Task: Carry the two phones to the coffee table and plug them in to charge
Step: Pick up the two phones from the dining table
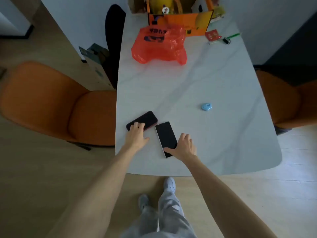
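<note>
both hands are down on the white table [214, 83], one per phone. left hand [136, 137]: fingers spread over the near end of the red-edged phone [145, 118], not yet closed round it. right hand [184, 146]: thumb on the near end of the white-edged phone [165, 136], fingers apart beside it. step in hand: pickup. next i must curl under each edge and lift; no coffee table or charger in view.

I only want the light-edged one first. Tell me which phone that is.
The phone with the white rim, under the right hand. The other phone, under the left hand, has a dark reddish edge.
</note>
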### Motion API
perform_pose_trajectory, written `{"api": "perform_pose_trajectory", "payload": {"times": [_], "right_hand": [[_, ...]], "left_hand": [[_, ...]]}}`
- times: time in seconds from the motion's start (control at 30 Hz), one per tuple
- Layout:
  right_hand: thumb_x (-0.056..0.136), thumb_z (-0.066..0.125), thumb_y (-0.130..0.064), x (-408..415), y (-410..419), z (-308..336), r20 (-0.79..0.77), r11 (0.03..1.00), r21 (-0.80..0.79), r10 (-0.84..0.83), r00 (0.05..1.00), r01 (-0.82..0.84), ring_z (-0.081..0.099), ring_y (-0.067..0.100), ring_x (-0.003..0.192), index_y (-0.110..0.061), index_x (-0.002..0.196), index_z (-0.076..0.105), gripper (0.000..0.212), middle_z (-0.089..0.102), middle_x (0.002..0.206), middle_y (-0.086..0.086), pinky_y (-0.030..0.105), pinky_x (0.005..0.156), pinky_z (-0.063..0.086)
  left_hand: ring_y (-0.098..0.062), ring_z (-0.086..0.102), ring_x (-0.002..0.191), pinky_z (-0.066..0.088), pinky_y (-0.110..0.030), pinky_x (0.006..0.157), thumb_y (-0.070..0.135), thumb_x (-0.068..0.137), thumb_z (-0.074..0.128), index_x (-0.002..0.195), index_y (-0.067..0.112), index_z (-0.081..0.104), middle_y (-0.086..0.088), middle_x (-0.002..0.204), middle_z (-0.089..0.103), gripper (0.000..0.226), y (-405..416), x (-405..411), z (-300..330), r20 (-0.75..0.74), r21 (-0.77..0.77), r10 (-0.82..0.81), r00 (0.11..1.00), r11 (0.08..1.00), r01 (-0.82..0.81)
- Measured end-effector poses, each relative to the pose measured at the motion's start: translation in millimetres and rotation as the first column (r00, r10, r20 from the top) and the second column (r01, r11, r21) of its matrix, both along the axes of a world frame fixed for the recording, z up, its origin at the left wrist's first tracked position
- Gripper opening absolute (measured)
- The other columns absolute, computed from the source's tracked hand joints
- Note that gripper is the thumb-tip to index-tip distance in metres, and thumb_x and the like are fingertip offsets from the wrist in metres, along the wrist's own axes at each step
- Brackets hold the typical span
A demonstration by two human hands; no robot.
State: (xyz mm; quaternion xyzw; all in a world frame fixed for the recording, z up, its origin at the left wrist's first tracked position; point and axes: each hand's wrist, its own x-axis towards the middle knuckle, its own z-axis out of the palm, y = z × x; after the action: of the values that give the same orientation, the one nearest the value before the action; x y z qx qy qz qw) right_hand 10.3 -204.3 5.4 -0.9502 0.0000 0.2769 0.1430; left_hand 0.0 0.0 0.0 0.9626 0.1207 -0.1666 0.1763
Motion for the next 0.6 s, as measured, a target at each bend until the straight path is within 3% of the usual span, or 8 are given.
{"api": "perform_pose_trajectory", "payload": {"times": [0.17, 0.3, 0.43, 0.6], "right_hand": [[0.060, 0.072, -0.077, -0.7, 10.7, -15.3, -0.045, 0.989, -0.150, -0.026, 0.999, 0.019, 0.050, 0.024, 0.113, -0.010, 0.127, 0.039, 0.100, 0.048, 0.121, 0.005, 0.032, 0.074, 0.046], [0.062, 0.072, -0.075, -3.0, 17.1, -23.2, -0.011, 0.984, -0.179, 0.022, 1.000, -0.024, 0.049, 0.023, 0.112, -0.008, 0.139, 0.031, 0.110, 0.048, 0.125, 0.006, 0.032, 0.079, 0.049], [0.071, 0.073, -0.065, -6.6, 19.9, -27.4, 0.006, 0.981, -0.186, 0.050, 0.999, -0.049, 0.048, 0.025, 0.117, -0.004, 0.153, 0.011, 0.120, 0.044, 0.134, 0.010, 0.032, 0.084, 0.052], [0.068, 0.081, -0.046, 0.2, 18.2, -28.5, -0.039, 0.994, -0.109, -0.016, 0.999, 0.012, 0.049, 0.027, 0.110, -0.009, 0.141, 0.028, 0.098, 0.046, 0.124, 0.011, 0.033, 0.083, 0.053]], "left_hand": [[-0.039, 0.019, 0.148, 0.035, -0.050, 0.114, 0.036, 0.083, 0.075, 0.155, 0.011, 0.013, -0.019, 0.161, 0.017, 0.098, -5.8, 13.7, -16.0, -0.170, 0.103, 0.103, 0.980, 0.991, -0.086], [-0.040, 0.011, 0.151, 0.032, -0.054, 0.114, 0.044, 0.088, 0.066, 0.156, 0.012, 0.002, -0.020, 0.164, 0.008, 0.099, -2.0, 16.0, -28.4, -0.271, 0.148, 0.156, 0.950, 0.982, -0.119], [-0.036, 0.012, 0.151, 0.034, -0.053, 0.111, 0.044, 0.089, 0.063, 0.156, 0.011, 0.005, -0.017, 0.163, 0.011, 0.094, 1.8, 18.8, -36.2, -0.249, 0.182, 0.192, 0.949, 0.972, -0.149], [-0.034, 0.040, 0.133, 0.042, -0.045, 0.103, 0.043, 0.082, 0.073, 0.148, 0.009, 0.024, -0.017, 0.147, 0.039, 0.089, 15.5, 27.4, -38.9, -0.139, 0.207, 0.185, 0.973, 0.966, -0.154]]}}
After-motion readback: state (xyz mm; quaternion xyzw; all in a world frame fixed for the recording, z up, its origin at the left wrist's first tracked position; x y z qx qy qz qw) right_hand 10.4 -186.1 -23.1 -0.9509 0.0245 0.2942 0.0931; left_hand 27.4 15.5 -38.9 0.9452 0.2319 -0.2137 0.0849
